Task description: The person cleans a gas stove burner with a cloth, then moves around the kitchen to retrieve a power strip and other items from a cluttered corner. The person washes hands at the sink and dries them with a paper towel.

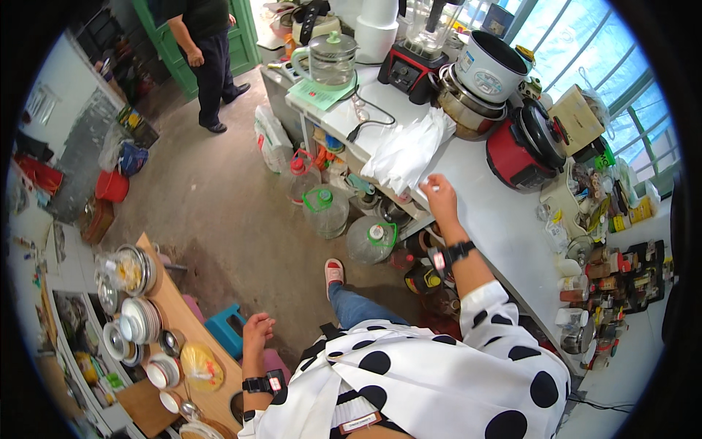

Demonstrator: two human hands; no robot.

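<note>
My right hand [440, 201] is at the front edge of the white counter, its fingertips by the lower end of a bundle of white plastic bags [408, 151]; I cannot tell whether it grips one. Low in front of my body, my left hand [258, 330] holds nothing, its fingers loosely bent and apart. On the counter beyond the bags are a glass kettle [332, 63] with a lid, a power cord [371, 122], a red and black blender base [411, 69], a white inner pot [490, 67] on steel pots [472, 111], and a red electric pressure cooker [524, 149].
Large plastic bottles [326, 213] with green and red handles stand on the floor against the counter. A wooden table [184, 324] at the left bears stacked bowls [140, 320] and a yellow bag [202, 366]; a blue stool [226, 330] is beside it. A person [211, 60] stands near the green door [241, 38].
</note>
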